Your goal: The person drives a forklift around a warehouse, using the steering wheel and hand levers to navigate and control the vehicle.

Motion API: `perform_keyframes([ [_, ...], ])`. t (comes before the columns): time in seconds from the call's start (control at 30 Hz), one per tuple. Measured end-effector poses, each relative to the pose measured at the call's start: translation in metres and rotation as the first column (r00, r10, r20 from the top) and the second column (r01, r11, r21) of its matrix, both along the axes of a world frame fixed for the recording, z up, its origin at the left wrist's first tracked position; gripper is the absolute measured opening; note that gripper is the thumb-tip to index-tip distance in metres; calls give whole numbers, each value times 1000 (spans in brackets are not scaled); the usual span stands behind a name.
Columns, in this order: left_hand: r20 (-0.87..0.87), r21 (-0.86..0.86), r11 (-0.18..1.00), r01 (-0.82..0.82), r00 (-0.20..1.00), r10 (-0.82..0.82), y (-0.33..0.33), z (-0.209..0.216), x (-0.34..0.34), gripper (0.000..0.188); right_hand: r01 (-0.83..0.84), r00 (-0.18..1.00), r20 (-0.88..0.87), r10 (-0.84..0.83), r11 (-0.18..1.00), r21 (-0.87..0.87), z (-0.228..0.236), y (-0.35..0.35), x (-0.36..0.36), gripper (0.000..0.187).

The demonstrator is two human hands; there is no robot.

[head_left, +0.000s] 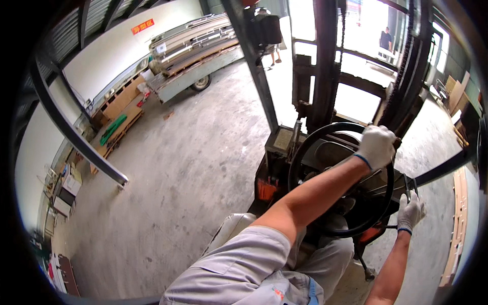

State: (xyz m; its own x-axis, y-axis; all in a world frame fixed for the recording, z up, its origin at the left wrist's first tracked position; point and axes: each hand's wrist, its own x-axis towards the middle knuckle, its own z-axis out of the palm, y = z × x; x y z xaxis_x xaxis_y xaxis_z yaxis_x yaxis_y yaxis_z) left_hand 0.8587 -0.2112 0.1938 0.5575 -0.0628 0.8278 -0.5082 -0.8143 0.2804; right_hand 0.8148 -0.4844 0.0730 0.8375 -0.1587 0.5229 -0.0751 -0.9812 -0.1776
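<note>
Head view, steering wheel: one black round steering wheel (295,158) with a smooth, thick rim stands in front of the seated person, below a dark metal mast (324,66).
Left hand: a left hand in a white knitted glove (376,147) lies on the wheel's upper right rim, fingers curled closed around it.
Right hand: a right hand in a white knitted glove (410,212) is right of the wheel, fingers pointing up beside a thin black bar (407,184); whether they grip it I cannot tell.
Trailer: one pale grey-blue metal trailer (203,75) carries a high stack of long, straight bars and boards (193,43), too crowded to count; one black tyre (202,83) shows beneath.
Wall side: one crumpled green bundle (113,129) rests on flat brown boards; one red rectangular sign (143,26) hangs above.
People: two others, one in a dark top (386,39), one showing mainly as legs (276,55).
Floor: grey, mottled, hard floor (178,188).
</note>
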Motion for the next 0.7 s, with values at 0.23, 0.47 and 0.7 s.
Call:
perform_keyframes([
  [0.23, -53, 127, 956, 264, 964, -259, -9, -34, -47, 13, 60, 998, -18, -62, 993, -103, 14, 50, -15, 39],
  [0.47, -168, 21, 745, 667, 737, -655, 183, -32, -217, 11, 151, 988, 12, -151, 978, -143, 63, 137, -67, 37],
  [0.7, -102, 16, 950, 312, 946, -309, 422, 36, -139, 19, 247, 968, -16, -251, 961, -127, 117, 222, -103, 38],
])
